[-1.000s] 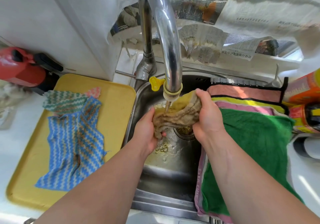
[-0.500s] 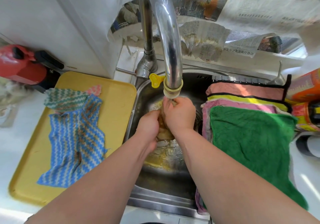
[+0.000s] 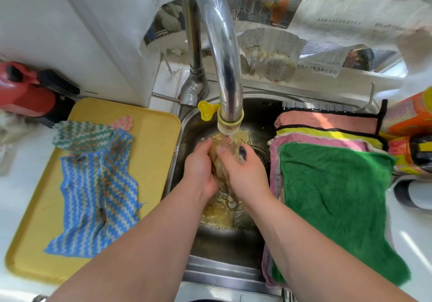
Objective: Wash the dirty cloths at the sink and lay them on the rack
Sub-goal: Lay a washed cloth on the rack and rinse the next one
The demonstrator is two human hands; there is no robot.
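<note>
Roughly midway, your left hand (image 3: 198,169) and right hand (image 3: 244,173) both curl round one soiled cloth (image 3: 218,164) directly under the faucet (image 3: 230,118), while a stack of cloths (image 3: 332,196) already lies on the rack (image 3: 301,104) right of it and striped cloths (image 3: 98,191) wait on the tray (image 3: 156,152) left of it.

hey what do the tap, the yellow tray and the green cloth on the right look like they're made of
Tap: polished metal, probably chrome or stainless steel, given its mirror-like reflections.
Yellow tray: looks like matte plastic, with even colour and a rounded moulded rim.
Green cloth: soft pile fabric, maybe microfibre, with a fuzzy nap showing.
</note>
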